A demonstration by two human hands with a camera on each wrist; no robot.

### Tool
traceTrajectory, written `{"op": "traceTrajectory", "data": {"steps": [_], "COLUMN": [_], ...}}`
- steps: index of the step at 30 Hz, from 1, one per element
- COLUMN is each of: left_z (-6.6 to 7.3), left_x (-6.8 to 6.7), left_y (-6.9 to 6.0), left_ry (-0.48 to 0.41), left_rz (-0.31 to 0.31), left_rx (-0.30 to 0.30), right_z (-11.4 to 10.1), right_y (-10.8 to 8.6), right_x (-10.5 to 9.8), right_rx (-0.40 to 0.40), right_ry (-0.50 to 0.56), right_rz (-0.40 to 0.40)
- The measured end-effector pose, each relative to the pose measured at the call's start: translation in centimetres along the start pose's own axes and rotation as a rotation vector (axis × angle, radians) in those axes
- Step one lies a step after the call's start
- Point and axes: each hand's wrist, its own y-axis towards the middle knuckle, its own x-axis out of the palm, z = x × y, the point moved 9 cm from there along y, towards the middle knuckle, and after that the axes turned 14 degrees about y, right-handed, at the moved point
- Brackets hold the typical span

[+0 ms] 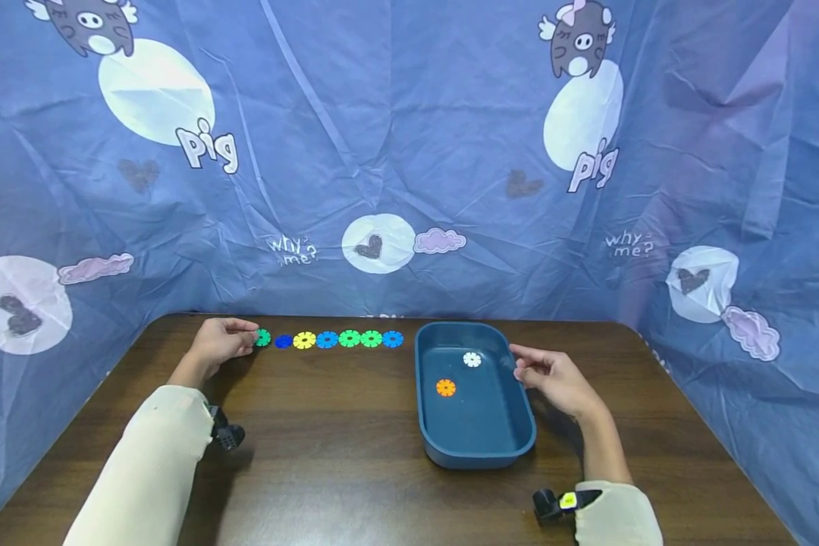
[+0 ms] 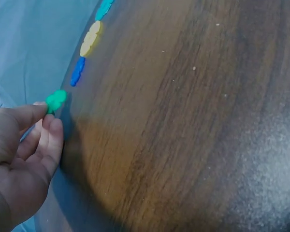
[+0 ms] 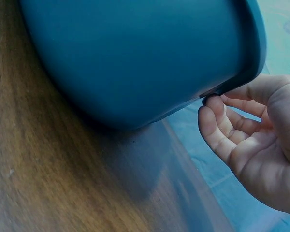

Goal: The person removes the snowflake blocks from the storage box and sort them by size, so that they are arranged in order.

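Green snowflake disc sits at the left end of a row along the table's far edge, pinched between the thumb and fingertips of the left hand, with a narrow gap to the dark blue disc. A yellow disc and four more discs continue the row to the right. The right hand is at the far right rim of the blue tray; whether it grips that rim or only touches it cannot be told. If the left fingers open unevenly, the green disc could land crooked, and a sideways nudge might knock the dark blue one out of line. Because the row lies so close to the edge, a push away could send a piece over. A leftward shove on the tray might strike the row's right end. The head view alone shows the white disc and orange disc inside the tray. The left wrist view reveals the green disc tilted at the fingertips, while the right wrist view gives the tray's outer wall, hiding its contents.
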Motion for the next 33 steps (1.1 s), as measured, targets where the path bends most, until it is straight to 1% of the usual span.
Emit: {"op": "traceTrajectory", "data": {"steps": [6,12,17,21,27,33], "left_z": [-0.1,0.41,0.8,0.69,0.38,0.59], "left_x": [0.02,0.12,0.34,0.42,0.35,0.26], "left_y": [0.08,0.12,0.14,0.33,0.46,0.23], "left_ry": [0.064,0.144,0.179,0.199,0.207,0.155], "left_rz": [0.006,0.009,0.0,-0.007,-0.014,-0.023], "left_rx": [-0.004,0.024,0.045,0.035,0.013,0.039], "right_z": [0.07,0.15,0.06,-0.01,-0.05,-0.08], "right_y": [0.02,0.1,0.03,-0.06,-0.09,0.02], "right_x": [0.02,0.12,0.09,0.03,0.01,0.0], "right_rx": [-0.003,0.0,0.003,0.012,0.011,0.003], "right_ry": [0.0,0.017,0.008,-0.001,-0.005,-0.004], "right_rz": [0.002,0.002,0.002,0.006,0.009,0.004]}}
